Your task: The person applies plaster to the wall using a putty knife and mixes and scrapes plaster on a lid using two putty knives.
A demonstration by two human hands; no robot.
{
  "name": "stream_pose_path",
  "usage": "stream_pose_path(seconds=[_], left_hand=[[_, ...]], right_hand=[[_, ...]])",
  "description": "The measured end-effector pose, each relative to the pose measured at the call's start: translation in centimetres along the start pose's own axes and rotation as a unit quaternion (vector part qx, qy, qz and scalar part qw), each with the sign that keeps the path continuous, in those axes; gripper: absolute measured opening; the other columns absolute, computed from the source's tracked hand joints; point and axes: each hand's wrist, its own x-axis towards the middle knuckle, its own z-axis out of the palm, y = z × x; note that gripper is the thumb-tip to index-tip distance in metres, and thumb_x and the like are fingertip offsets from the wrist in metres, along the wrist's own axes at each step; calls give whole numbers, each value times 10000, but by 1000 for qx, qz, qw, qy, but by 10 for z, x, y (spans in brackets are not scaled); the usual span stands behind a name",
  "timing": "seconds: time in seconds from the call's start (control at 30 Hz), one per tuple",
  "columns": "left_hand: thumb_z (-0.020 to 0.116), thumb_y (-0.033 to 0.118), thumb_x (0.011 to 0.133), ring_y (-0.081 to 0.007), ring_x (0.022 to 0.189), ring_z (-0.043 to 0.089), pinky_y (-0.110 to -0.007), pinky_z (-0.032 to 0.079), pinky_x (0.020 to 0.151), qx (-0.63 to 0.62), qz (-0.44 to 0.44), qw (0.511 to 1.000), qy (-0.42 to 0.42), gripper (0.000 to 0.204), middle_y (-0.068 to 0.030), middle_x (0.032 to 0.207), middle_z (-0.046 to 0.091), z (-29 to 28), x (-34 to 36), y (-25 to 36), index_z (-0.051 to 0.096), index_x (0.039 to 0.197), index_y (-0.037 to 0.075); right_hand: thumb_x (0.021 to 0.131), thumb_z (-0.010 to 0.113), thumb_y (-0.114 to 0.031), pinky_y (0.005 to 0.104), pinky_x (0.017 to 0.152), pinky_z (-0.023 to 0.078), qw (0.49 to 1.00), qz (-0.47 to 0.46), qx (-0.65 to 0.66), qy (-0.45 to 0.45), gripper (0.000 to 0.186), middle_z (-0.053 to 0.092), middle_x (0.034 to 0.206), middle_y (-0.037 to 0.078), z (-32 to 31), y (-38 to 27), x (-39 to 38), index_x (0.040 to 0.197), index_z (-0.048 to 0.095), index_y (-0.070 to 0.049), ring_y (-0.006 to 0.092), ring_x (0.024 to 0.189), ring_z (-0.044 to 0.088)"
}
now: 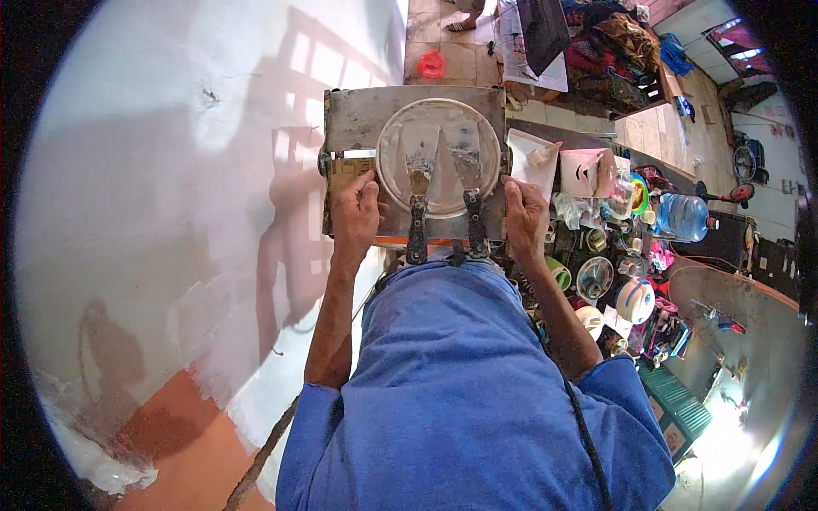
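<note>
A round, off-white lid (439,200) smeared with putty is in front of me, over a worn board-like top (354,119). Two putty knives lie on it side by side, their handles toward me: the left putty knife (417,226) and the right putty knife (475,220). Both blades carry whitish and dark residue. My left hand (356,209), fingers curled, is closed at the lid's left rim. At the opposite rim my right hand (526,213) is closed too, its undersides hidden.
On my left rises a wall (170,153), patchy white with orange low down. Cluttered household goods fill the right side, including a blue water jug (682,217), a pink box (588,173) and a white round container (635,300). Farther off lies a red plastic bag (432,64).
</note>
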Motion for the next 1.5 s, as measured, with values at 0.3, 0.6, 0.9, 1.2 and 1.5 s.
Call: stream_pose_path(seconds=[0.3, 0.6, 0.9, 1.2, 1.5], left_hand=[[467, 201, 875, -93, 577, 563, -224, 463, 493, -75, -45, 996, 1, 286, -54, 786, 611, 0, 7, 3, 569, 1071, 19], [550, 205, 846, -68, 608, 543, -199, 433, 503, -128, -58, 988, 59, 227, -20, 743, 612, 4, 6, -2, 626, 961, 24], [592, 222, 823, -46, 603, 496, -200, 417, 519, -157, -81, 983, 53, 226, 3, 739, 600, 2, 8, -8, 643, 924, 27], [558, 253, 848, -80, 707, 518, -225, 439, 637, -187, -70, 978, 67, 299, -35, 866, 593, 6, 4, -11, 597, 978, -13], [537, 207, 853, -78, 628, 509, -216, 424, 551, -340, -86, 936, 15, 182, 5, 771, 557, -3, 1, -18, 560, 946, 53]], right_hand=[[844, 523, -234, 262, 596, 395, 989, 68, 103, -83, 270, 561, 688, 48, -3, -8, 12, 907, 629, 7, 127, 626, 482], [836, 560, -169, 204, 547, 388, 963, 107, 224, -100, 218, 585, 709, 12, -3, -7, 13, 887, 630, 31, 67, 606, 479], [819, 589, -178, 221, 597, 444, 946, 164, 253, -115, 233, 622, 774, 44, -5, -11, 15, 898, 624, 39, 90, 652, 541], [829, 576, -158, 197, 597, 438, 928, 175, 305, -123, 185, 614, 758, 28, -8, -13, 13, 899, 623, 6, 76, 639, 548], [808, 607, -174, 196, 620, 419, 942, 132, 291, -104, 200, 611, 778, 11, -5, -30, 10, 890, 634, 6, 56, 683, 517]])
